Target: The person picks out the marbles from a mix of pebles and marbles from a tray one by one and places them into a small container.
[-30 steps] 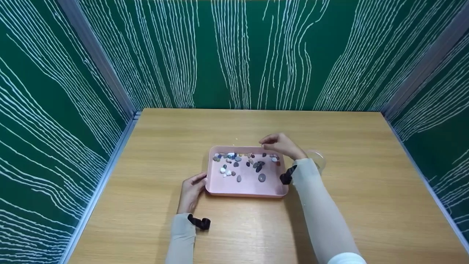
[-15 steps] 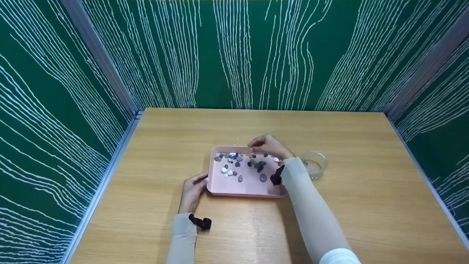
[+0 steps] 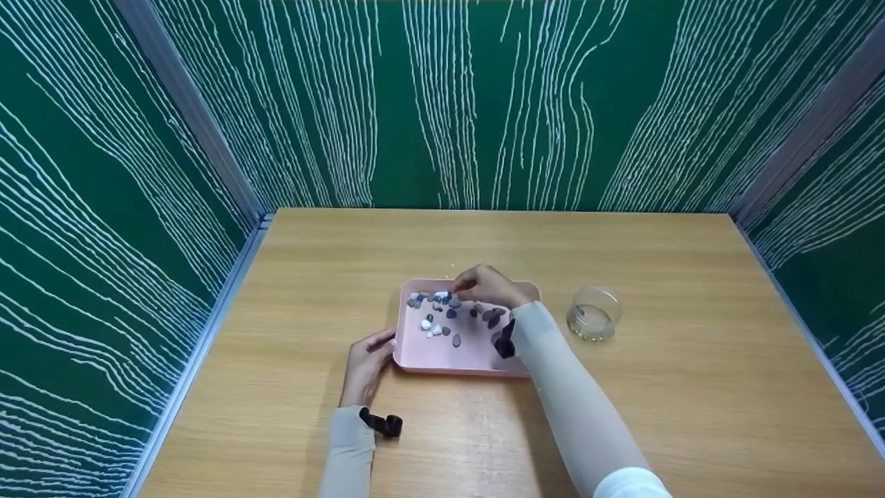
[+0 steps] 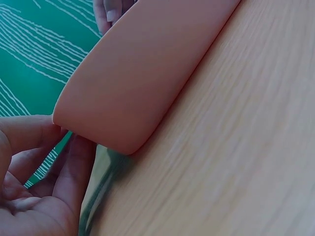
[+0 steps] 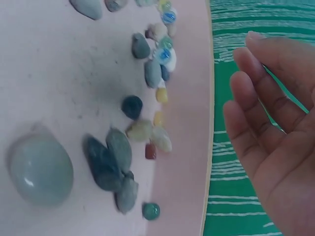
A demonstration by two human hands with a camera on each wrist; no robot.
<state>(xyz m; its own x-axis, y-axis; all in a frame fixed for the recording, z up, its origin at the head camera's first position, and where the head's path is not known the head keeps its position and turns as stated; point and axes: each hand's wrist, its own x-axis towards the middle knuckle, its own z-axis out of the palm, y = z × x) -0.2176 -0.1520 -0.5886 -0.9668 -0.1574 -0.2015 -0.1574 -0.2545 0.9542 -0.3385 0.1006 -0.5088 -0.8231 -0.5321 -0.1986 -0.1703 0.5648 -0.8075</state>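
A pink tray (image 3: 429, 356) lies on the table with several small stones and glass pieces inside. My left hand (image 3: 364, 363) is at its left side. In the left wrist view the left fingertips touch the tray's corner (image 4: 98, 113) from outside. Above the far part of the tray, my right hand (image 3: 487, 285) reaches in over the stones. The right wrist view shows its fingers loosely bent, with nothing seen between them, beside the tray's rim. A large smooth grey stone (image 5: 42, 169), dark stones (image 5: 102, 164) and blue glass beads (image 5: 165, 54) lie on the tray floor.
To the right of the tray stands a clear glass bowl (image 3: 596, 332) with a little in its bottom. White crumbs (image 3: 448, 277) dot the wooden table (image 3: 664, 387) behind the tray. Green walls (image 3: 429, 104) with white lines close in the back and sides.
My right hand has moved left along the tray's far side and a little lower, uncovering the glass bowl. The left hand stays at the tray's left side.
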